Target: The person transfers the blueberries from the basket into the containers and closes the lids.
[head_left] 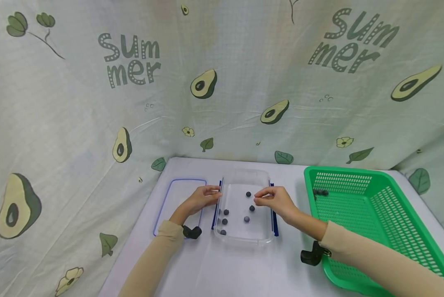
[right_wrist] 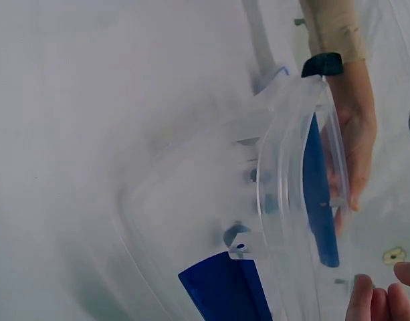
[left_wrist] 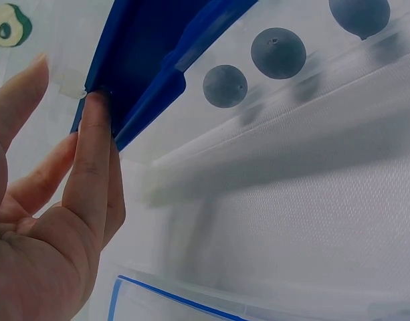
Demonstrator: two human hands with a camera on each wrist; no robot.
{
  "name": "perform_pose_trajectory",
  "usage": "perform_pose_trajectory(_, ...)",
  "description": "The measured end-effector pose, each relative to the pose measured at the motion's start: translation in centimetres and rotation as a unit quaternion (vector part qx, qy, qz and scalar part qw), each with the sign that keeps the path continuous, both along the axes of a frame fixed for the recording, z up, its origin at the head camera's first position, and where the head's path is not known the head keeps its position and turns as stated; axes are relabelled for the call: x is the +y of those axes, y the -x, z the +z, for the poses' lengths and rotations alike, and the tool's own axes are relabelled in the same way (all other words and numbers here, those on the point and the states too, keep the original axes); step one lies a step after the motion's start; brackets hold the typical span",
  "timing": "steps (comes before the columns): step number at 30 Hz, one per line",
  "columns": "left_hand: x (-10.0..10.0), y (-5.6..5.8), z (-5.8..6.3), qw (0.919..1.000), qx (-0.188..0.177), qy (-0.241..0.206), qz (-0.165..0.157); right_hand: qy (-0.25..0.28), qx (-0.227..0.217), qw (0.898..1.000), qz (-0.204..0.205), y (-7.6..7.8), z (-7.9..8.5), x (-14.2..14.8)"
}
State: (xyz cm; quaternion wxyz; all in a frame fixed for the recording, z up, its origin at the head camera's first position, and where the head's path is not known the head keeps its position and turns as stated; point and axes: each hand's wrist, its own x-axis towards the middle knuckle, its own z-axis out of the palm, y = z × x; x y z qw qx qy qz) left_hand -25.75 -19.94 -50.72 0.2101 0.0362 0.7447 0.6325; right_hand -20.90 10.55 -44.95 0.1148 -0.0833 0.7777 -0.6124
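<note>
A clear plastic box (head_left: 244, 239) without its lid on stands on the table, blue side clips (head_left: 275, 222) hanging out along its sides. Several blueberries (head_left: 246, 219) lie spread over its floor. My left hand (head_left: 202, 199) is at the box's left side; in the left wrist view its straight fingertips touch the blue clip (left_wrist: 151, 60) there. Over the right half of the box hovers my right hand (head_left: 277, 201), thumb and fingertips close above a blueberry (head_left: 252, 208). In the right wrist view a small gap separates the thumb from the fingers (right_wrist: 360, 301), and no berry shows between them.
A blue-edged clear lid (head_left: 164, 206) lies flat left of the box. To the right stands a large green basket (head_left: 340, 170) with several blueberries (head_left: 321, 192) in its far left corner. Behind the table hangs a printed cloth (head_left: 236, 103).
</note>
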Motion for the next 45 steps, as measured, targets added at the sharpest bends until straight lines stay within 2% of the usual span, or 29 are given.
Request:
perform_pose_trajectory(12, 0.1, -0.3, 0.3, 1.0000, -0.001, -0.001, 0.001, 0.035, 0.034, 0.998, -0.029, 0.7, 1.6, 3.3)
perform_pose_trajectory(17, 0.1, -0.3, 0.2, 1.0000, 0.004, -0.003, -0.004, 0.023, 0.040, 0.998, -0.046, 0.9, 2.7, 5.2)
perform_pose_trajectory(22, 0.1, -0.2, 0.1, 1.0000, 0.005, 0.001, -0.004, 0.040, 0.064, 0.995, -0.067, 1.2, 3.1, 7.6)
perform_pose_trajectory(26, 0.1, -0.2, 0.1, 1.0000, 0.004, 0.006, -0.005, 0.048, 0.076, 0.992, -0.088, 1.5, 3.0, 9.6)
perform_pose_trajectory(36, 0.0, -0.3, 0.0, 0.9999, 0.008, 0.001, -0.008, 0.128, 0.054, 0.981, -0.133, 2.2, 1.7, 13.8)
perform_pose_trajectory(41, 0.1, -0.3, 0.1, 1.0000, 0.004, 0.001, -0.007, 0.133, 0.057, 0.979, -0.142, 2.2, 1.2, 15.0)
perform_pose_trajectory(45, 0.0, -0.2, 0.2, 1.0000, 0.002, 0.001, -0.007, 0.095, 0.066, 0.981, -0.155, 2.1, 0.8, 15.6)
